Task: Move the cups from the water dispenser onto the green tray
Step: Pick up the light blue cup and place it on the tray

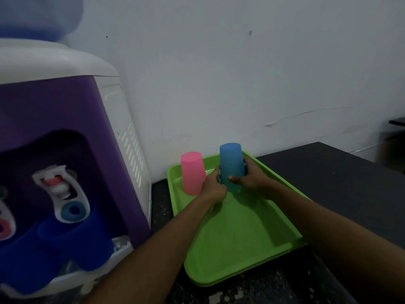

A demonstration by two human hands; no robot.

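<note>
A light blue cup [231, 163] stands upside down at the far end of the green tray [236, 238]. My right hand [252, 176] wraps its right side and my left hand [213, 185] grips its lower left edge. Just left of it, a pink cup [192, 173] rests upside down on the tray, untouched. Two dark blue cups [74, 235] [19, 262] sit upright under the taps of the purple and white water dispenser [65, 119] at the left.
The tray lies on a dark speckled counter [341, 183] against a white wall. The dispenser's drip shelf [118, 249] juts out near my left forearm. A water bottle [37, 16] tops the dispenser. A dark shelf edge [396, 122] shows at far right.
</note>
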